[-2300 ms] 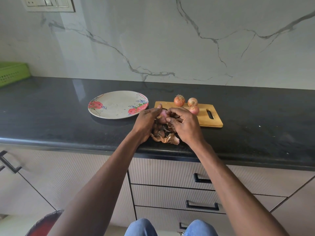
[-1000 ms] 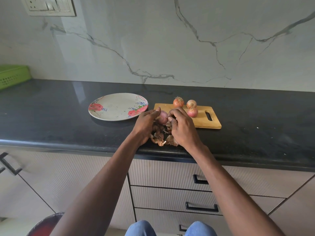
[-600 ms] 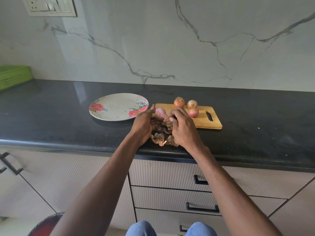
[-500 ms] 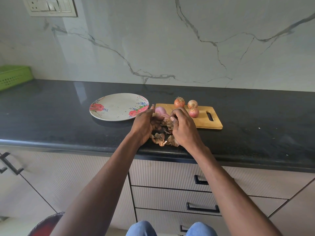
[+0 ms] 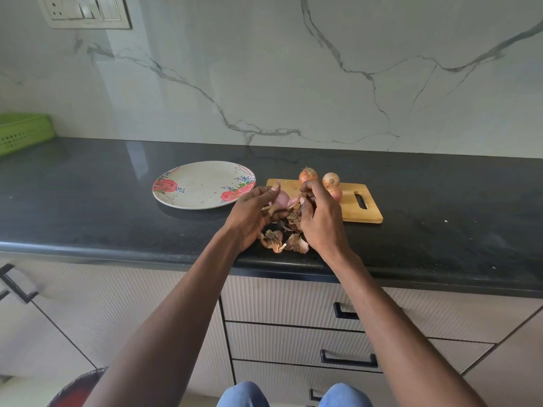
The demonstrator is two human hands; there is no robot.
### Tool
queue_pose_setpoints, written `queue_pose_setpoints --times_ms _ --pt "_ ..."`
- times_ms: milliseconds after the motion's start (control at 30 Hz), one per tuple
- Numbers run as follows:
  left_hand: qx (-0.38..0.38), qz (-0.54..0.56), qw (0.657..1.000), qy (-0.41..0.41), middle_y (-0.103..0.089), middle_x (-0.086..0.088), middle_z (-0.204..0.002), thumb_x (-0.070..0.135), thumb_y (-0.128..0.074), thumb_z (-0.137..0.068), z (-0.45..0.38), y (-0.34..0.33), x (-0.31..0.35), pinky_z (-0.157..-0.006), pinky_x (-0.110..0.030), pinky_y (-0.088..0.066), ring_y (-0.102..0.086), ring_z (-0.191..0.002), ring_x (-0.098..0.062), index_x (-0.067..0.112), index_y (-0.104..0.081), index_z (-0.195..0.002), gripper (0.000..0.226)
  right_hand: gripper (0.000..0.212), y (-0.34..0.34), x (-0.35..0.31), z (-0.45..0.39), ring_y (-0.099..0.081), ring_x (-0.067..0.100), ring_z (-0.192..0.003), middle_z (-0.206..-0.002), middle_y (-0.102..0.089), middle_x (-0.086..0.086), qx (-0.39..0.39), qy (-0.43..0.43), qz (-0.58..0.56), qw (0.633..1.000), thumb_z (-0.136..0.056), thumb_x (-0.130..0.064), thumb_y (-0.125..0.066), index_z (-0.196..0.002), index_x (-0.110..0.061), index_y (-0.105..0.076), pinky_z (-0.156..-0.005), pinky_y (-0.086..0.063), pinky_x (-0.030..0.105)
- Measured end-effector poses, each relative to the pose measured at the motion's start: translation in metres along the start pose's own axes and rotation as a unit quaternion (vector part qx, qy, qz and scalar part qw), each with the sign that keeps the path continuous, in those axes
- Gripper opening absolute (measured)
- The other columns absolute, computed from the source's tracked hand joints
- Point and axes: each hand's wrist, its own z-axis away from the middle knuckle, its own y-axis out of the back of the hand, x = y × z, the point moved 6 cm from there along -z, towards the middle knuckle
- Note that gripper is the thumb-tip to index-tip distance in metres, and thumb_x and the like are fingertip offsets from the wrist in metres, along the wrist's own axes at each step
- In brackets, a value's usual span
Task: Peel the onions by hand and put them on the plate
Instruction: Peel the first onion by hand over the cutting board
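Both hands, left and right, grip a peeled onion above the black countertop.

Bare forearms, blue jeans

No legible text or labels anywhere.

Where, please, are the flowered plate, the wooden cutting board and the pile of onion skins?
flowered plate [image 5: 194, 186], head view, on its bare pale centre.
wooden cutting board [image 5: 370, 213], head view, on its bare near right corner.
pile of onion skins [image 5: 276, 240], head view, on a dry brown skin near the counter edge.
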Motion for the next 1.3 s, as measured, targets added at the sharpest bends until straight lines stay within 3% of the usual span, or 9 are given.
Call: queue_pose_setpoints --times_ms 133,267,367,567,733,933,1067,1167,1300 --pt "-0.004 0.011 1.000 0.000 -0.073 -0.007 -0.088 0.021 -0.063 -0.096 0.001 0.000 0.000 -0.077 -0.035 -0.061 -0.069 -0.079 -0.018 0.006 -0.066 -0.103 0.017 0.013 0.001 0.001 -0.001 -0.060 0.014 -0.081 -0.094 -0.065 0.008 0.009 0.009 0.038 0.999 -0.089 0.010 -0.058 -0.092 -0.002 -0.064 -0.067 -0.045 0.007" --pt "-0.006 0.044 0.999 0.005 -0.070 -0.016 -0.101 0.011 -0.060 -0.097 0.000 0.001 -0.001 -0.077 -0.038 -0.062 -0.071 -0.082 -0.025 0.003 -0.063 -0.109 0.015 0.002 0.006 0.006 -0.001 -0.064 0.014 -0.078 -0.088 -0.068 0.007 0.036 -0.029 0.007 0.999 -0.086 -0.002 -0.068 -0.088 -0.004 -0.068 -0.066 -0.048 0.010" --pt "-0.011 0.066 0.998 0.015 -0.066 -0.021 -0.108 0.004 -0.052 -0.102 0.000 -0.001 -0.001 -0.077 -0.038 -0.064 -0.072 -0.084 -0.028 0.001 -0.058 -0.112 0.012 0.011 0.007 0.008 -0.001 -0.064 0.009 -0.075 -0.085 -0.068 0.001 0.034 -0.052 -0.014 0.998 -0.084 -0.013 -0.077 -0.088 -0.007 -0.069 -0.067 -0.051 0.014" --pt "0.001 0.093 0.995 0.022 -0.062 -0.027 -0.118 0.004 -0.047 -0.104 0.003 0.000 -0.001 -0.086 -0.042 -0.061 -0.071 -0.097 -0.036 0.000 -0.052 -0.117 0.015 0.014 0.009 0.009 0.000 -0.062 -0.008 -0.073 -0.078 -0.061 -0.013 0.048 -0.087 -0.037 0.994 -0.085 -0.003 -0.075 -0.089 -0.011 -0.064 -0.064 -0.048 0.008" --pt "0.009 0.105 0.994 0.036 -0.061 -0.031 -0.121 0.008 -0.047 -0.105 0.004 0.001 -0.003 -0.086 -0.043 -0.060 -0.069 -0.099 -0.041 0.000 -0.050 -0.121 0.018 0.014 0.011 0.009 0.000 -0.062 -0.008 -0.072 -0.084 -0.063 -0.009 0.057 -0.095 -0.037 0.993 -0.087 -0.005 -0.074 -0.096 -0.010 -0.064 -0.064 -0.050 0.010" --pt "0.009 0.156 0.986 0.057 -0.059 -0.035 -0.122 0.012 -0.044 -0.107 0.005 0.002 -0.006 -0.084 -0.043 -0.062 -0.070 -0.098 -0.046 -0.002 -0.052 -0.117 0.019 0.009 0.011 0.009 0.001 -0.061 -0.002 -0.070 -0.087 -0.069 0.000 0.058 -0.075 0.018 0.995 -0.086 -0.004 -0.073 -0.093 -0.006 -0.068 -0.065 -0.047 0.006" --pt "0.012 0.163 0.985 0.058 -0.062 -0.030 -0.116 0.013 -0.053 -0.103 0.004 0.003 -0.005 -0.093 -0.046 -0.056 -0.066 -0.107 -0.043 0.000 -0.055 -0.113 0.017 0.013 0.006 0.005 -0.001 -0.066 0.014 -0.094 -0.104 -0.072 0.007 0.029 -0.033 0.067 0.997 -0.082 0.002 -0.072 -0.094 -0.003 -0.075 -0.081 -0.049 0.012" --pt "0.027 0.171 0.983 0.055 -0.064 -0.026 -0.107 0.012 -0.050 -0.105 0.005 0.005 -0.006 -0.099 -0.048 -0.053 -0.072 -0.091 -0.034 -0.001 -0.055 -0.109 0.015 0.015 0.005 -0.001 -0.001 -0.064 0.018 -0.102 -0.108 -0.071 0.009 0.023 -0.004 0.064 0.998 -0.086 -0.005 -0.071 -0.100 -0.002 -0.075 -0.090 -0.050 0.023" --pt "0.071 0.157 0.985 0.025 -0.063 -0.019 -0.103 0.016 -0.048 -0.106 0.000 0.016 -0.005 -0.074 -0.035 -0.062 -0.074 -0.078 -0.023 -0.002 -0.052 -0.118 0.021 0.030 0.002 -0.020 0.007 -0.059 0.017 -0.095 -0.097 -0.067 0.004 -0.030 0.094 0.022 0.995 -0.092 -0.036 -0.064 -0.094 -0.009 -0.076 -0.086 -0.046 0.030"
